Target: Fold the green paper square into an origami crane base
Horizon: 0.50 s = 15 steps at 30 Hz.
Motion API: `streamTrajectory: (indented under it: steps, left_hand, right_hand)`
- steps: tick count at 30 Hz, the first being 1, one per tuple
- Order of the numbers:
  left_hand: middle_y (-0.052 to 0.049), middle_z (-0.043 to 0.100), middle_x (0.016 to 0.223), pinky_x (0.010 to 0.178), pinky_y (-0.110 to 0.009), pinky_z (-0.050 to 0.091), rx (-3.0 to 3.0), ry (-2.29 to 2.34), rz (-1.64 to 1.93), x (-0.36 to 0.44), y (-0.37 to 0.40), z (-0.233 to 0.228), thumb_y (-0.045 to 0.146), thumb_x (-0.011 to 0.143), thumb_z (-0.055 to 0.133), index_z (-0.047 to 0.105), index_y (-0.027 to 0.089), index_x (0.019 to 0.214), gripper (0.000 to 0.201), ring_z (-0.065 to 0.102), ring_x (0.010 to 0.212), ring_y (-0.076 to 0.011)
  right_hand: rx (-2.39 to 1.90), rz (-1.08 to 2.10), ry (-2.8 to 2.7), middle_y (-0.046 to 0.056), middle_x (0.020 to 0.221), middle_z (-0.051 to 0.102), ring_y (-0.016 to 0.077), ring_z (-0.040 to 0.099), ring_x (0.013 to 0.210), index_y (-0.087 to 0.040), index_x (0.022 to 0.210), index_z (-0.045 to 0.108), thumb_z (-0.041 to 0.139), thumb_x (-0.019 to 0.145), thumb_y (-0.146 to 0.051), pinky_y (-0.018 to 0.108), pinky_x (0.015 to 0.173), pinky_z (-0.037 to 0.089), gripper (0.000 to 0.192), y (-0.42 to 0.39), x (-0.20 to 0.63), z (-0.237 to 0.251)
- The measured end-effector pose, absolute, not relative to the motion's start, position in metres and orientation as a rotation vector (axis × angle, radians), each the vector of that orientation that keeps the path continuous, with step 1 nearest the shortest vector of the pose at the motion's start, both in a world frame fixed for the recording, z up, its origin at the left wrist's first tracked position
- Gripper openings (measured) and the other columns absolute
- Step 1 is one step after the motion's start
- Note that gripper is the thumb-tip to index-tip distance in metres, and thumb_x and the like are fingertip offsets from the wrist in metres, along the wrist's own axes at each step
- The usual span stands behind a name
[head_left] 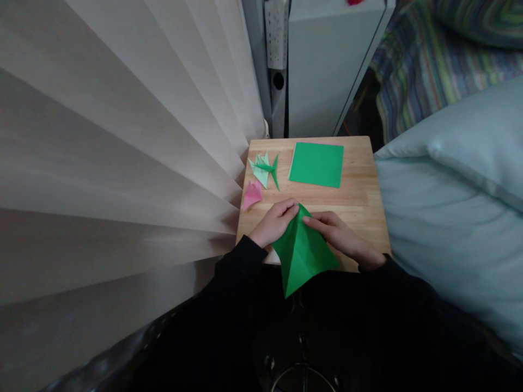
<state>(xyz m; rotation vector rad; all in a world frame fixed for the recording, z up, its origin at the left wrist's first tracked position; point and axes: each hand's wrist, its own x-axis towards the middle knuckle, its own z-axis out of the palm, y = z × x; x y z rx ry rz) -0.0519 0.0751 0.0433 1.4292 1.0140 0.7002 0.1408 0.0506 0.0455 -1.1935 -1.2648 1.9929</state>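
A creased sheet of green origami paper (pixel 304 247) is held over the near edge of the small wooden table (pixel 359 209), its lower corner hanging past the edge. My left hand (pixel 280 218) pinches the paper near its top corner, on the left side. With thumb and fingers, my right hand (pixel 333 230) grips the upper right side of the same sheet. Fold lines run down from the top corner. Beyond my hands lies a stack of green paper (pixel 317 164). At the far left of the table sit folded green paper pieces (pixel 263 167) and a pink folded piece (pixel 252 195).
A pleated pale curtain (pixel 143 136) hangs close along the table's left side. A light grey cabinet (pixel 327 65) stands behind the table. Pale bedding (pixel 445 201) borders it on the right, with a striped cloth (pixel 433 71) farther back.
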Motion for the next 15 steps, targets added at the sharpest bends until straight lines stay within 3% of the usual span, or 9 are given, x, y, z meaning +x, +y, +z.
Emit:
streamTrajectory:
  steps: [4,7,15]
  left_hand:
    - [0.003,0.044,0.071,0.071,-0.029,0.038,1.440,1.049,0.712,-0.0477,0.0746,0.0445,0.041,0.099,0.051,0.048,0.021,0.071,0.035,0.043,0.071,-0.0148]
    - [0.003,0.040,0.067,0.069,-0.030,0.035,1.436,1.077,0.724,-0.0459,0.0740,0.0441,0.044,0.098,0.051,0.042,0.021,0.067,0.040,0.041,0.069,-0.0144]
    - [0.002,0.048,0.072,0.073,-0.029,0.038,1.419,1.084,0.740,-0.0439,0.0729,0.0441,0.042,0.098,0.052,0.053,0.020,0.075,0.032,0.046,0.073,-0.0151]
  right_hand:
    - [-1.198,1.929,-1.346,-0.004,0.056,0.048,0.0111,0.037,0.054,-0.020,0.063,0.061,0.070,0.082,-0.069,0.028,0.052,0.028,0.053,0.0496,0.1390,0.0450]
    - [-1.171,1.891,-1.404,-0.004,0.054,0.044,0.0108,0.034,0.053,-0.022,0.057,0.053,0.067,0.083,-0.070,0.029,0.052,0.029,0.057,0.0496,0.1395,0.0447]
    - [-1.216,1.874,-1.508,-0.002,0.059,0.050,0.0130,0.041,0.057,-0.020,0.065,0.062,0.065,0.089,-0.060,0.030,0.055,0.033,0.047,0.0491,0.1438,0.0444]
